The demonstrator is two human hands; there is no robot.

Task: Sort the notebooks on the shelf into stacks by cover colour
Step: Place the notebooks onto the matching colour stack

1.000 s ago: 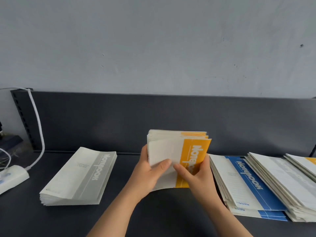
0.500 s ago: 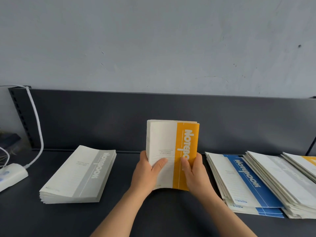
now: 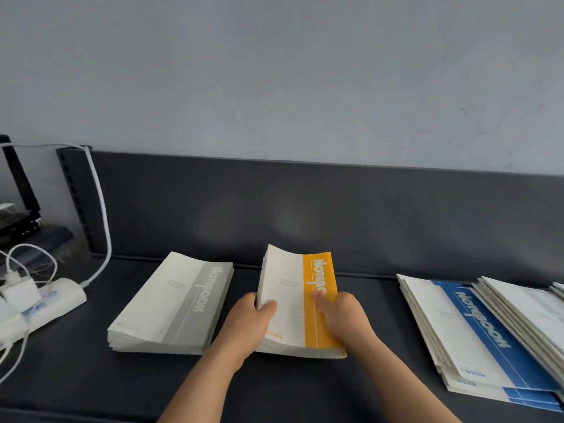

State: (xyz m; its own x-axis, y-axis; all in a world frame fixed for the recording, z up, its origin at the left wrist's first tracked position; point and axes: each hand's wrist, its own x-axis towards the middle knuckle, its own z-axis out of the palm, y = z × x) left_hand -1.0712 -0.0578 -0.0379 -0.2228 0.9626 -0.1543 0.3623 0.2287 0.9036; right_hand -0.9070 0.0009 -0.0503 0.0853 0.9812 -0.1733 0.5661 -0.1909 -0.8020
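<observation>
So right now you've got both hands on the yellow stack (image 3: 293, 303), which sits in the middle of the shelf (image 3: 274, 389). Its near end is down on the shelf and its far end curls up a bit toward the back panel (image 3: 305, 209). Your left hand (image 3: 248, 325) grips the left edge, thumb on top of the white part of the cover, the other fingers tucked under where you can't see them. Your right hand (image 3: 345, 319) clamps the right edge the same way, thumb lying across the yellow band over the "Notebook" lettering. The hands are apart, one on each side, with the cover showing between them. Just beside your left hand is the grey stack (image 3: 171, 306), lying flat and fairly neat, angled slightly, not touching the yellow one as far as I can tell. Well off to the right is the blue stack (image 3: 476, 340), fanned out a little, and a messier pile (image 3: 525, 312) overlaps its right side; the top cover there looks grey-white, and the rest runs off the edge of the view. Far left, past the end of the shelf, there's a white power strip (image 3: 45, 303) with a charger (image 3: 19, 293) plugged in and a white cable (image 3: 102, 215) running up along the back panel's end.
</observation>
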